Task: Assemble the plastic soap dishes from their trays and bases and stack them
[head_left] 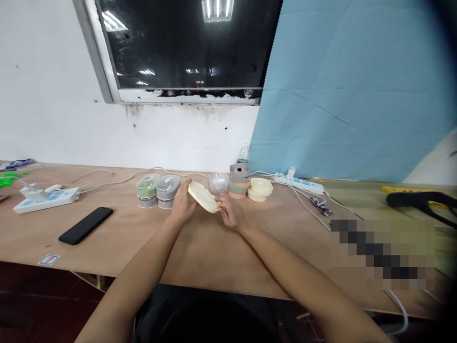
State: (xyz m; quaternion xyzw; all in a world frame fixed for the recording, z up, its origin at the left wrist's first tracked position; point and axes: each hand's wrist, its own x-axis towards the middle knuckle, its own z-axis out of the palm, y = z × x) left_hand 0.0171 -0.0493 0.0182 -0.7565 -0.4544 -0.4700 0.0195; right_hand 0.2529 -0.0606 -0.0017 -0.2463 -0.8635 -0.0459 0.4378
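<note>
Both my hands hold a pale cream oval lid [203, 196] just above the wooden table [200, 252]. My left hand [183, 205] grips its left end with the fingers curled behind it. My right hand [230, 212] pinches its right end. Just behind the lid stand two lidded containers, one green [148, 190] and one grey [167, 190]. A clear round tub [218, 183], a stack of grey and tan containers [239, 181] and a pile of cream lids [260, 189] sit to the right of them.
A black phone [85, 225] lies at the left, with a white power strip [46, 198] and cables behind it. Another white power strip [298, 183] lies by the blue sheet [357, 90]. A black and yellow tool [421, 199] rests at far right.
</note>
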